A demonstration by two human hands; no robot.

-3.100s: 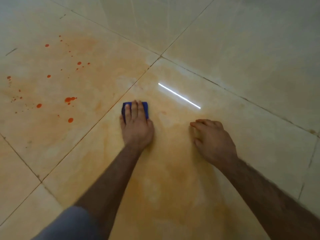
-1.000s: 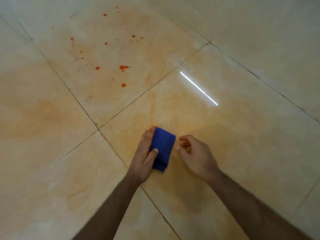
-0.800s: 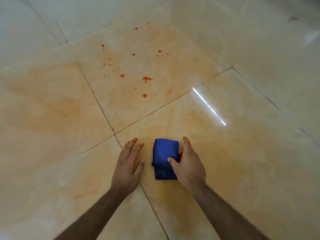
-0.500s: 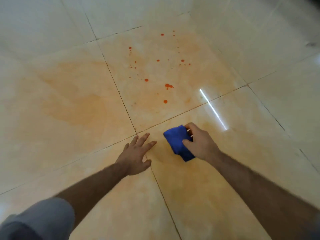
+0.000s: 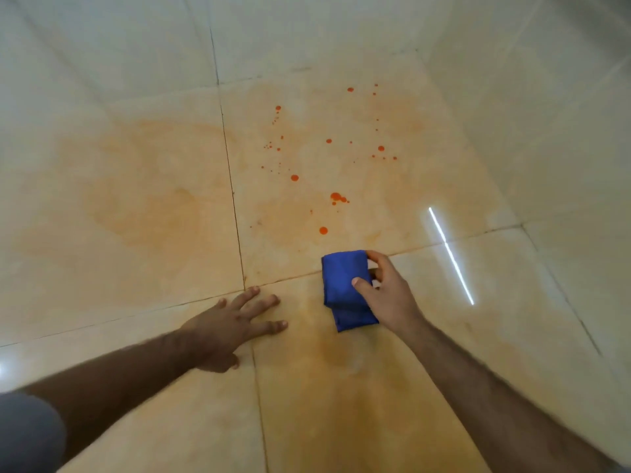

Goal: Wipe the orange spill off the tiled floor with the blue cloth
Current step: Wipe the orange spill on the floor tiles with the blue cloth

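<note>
A folded blue cloth (image 5: 343,288) lies on the glossy cream tiled floor (image 5: 512,131), just below a grout line. My right hand (image 5: 386,295) grips its right edge, thumb on top and fingers curled round the far corner. Several orange drops (image 5: 336,197) are scattered over the tile beyond the cloth, the nearest drop (image 5: 323,230) a short way past its far edge. Pale orange smears (image 5: 143,206) cover the tiles to the left and under my arms. My left hand (image 5: 232,326) rests flat on the floor left of the cloth, fingers spread, holding nothing.
Dark grout lines (image 5: 235,213) cross the floor and meet near my left fingertips. A bright strip of reflected light (image 5: 450,256) lies right of the cloth. The far and right tiles look unstained. A grey sleeve (image 5: 27,435) shows at the bottom left.
The cloth passed from my left hand to my right. My left hand let go and now lies flat on the floor. The view has swung so the drops sit straight ahead.
</note>
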